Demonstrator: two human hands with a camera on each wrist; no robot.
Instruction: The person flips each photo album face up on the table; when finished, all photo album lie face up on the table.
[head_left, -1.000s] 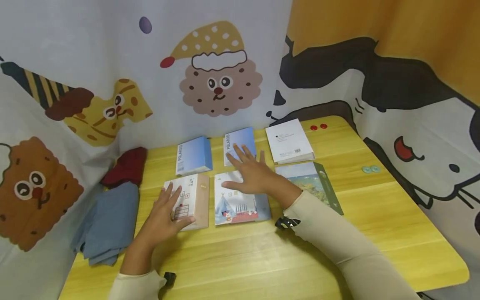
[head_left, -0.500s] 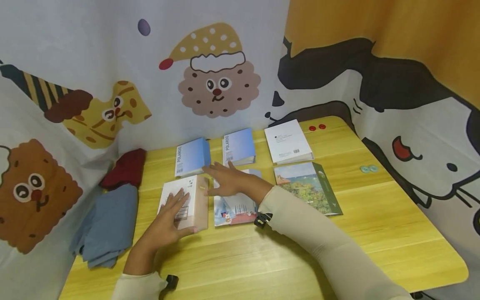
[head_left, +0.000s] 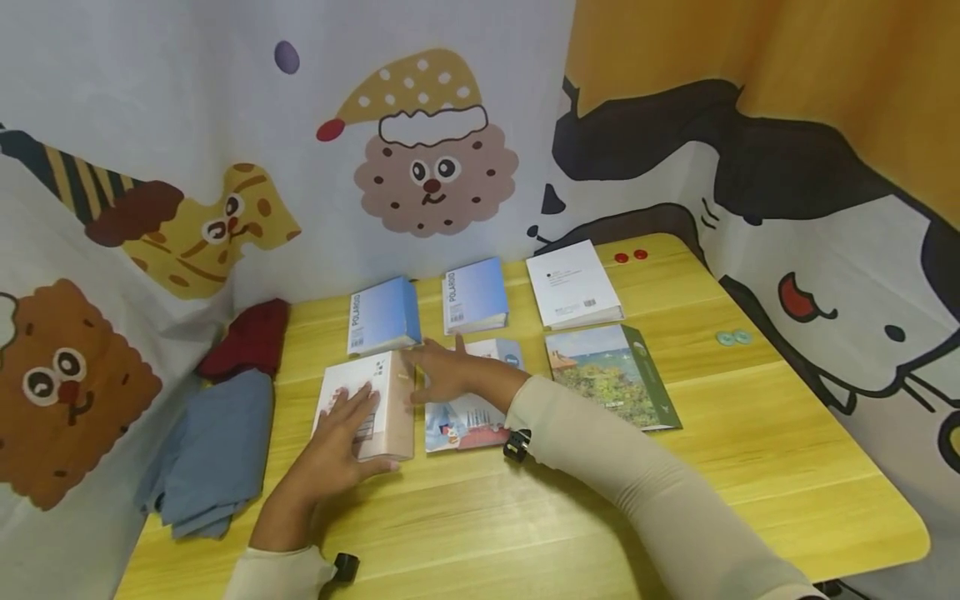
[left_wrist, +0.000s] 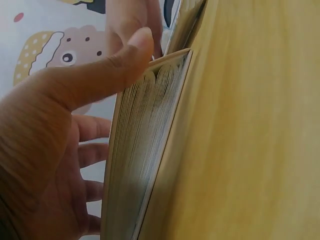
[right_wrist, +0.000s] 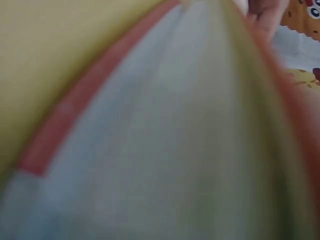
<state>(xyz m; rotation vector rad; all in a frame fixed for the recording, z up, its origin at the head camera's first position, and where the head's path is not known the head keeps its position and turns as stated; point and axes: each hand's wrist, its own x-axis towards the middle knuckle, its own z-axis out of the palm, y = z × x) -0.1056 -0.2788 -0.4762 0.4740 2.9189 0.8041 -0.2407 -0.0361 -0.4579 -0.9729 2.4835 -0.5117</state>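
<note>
A thick photo album [head_left: 402, 417] with a white cover and beige spine lies at the front left of the table. My left hand [head_left: 333, 442] rests on its cover with fingers spread, thumb near the front edge; the left wrist view shows its page block [left_wrist: 145, 110] beside the thumb. My right hand [head_left: 448, 371] is at the spine's back right corner, fingertips right at it, fingers fairly straight. Under the right forearm lies an album with a tent drawing [head_left: 457, 429], partly hidden. Its page block [right_wrist: 150, 125] fills the right wrist view, blurred.
Behind stand two blue albums [head_left: 382, 312] and a white one [head_left: 573, 283]. A landscape-covered album [head_left: 611, 375] lies at right. Folded blue cloth [head_left: 217, 454] and dark red cloth [head_left: 247, 337] sit at the left edge. Red buttons [head_left: 630, 256] and green buttons [head_left: 732, 337] lie at right.
My right hand has moved left from over the tent album to the beige spine. My left hand has shifted slightly right across the white cover.
</note>
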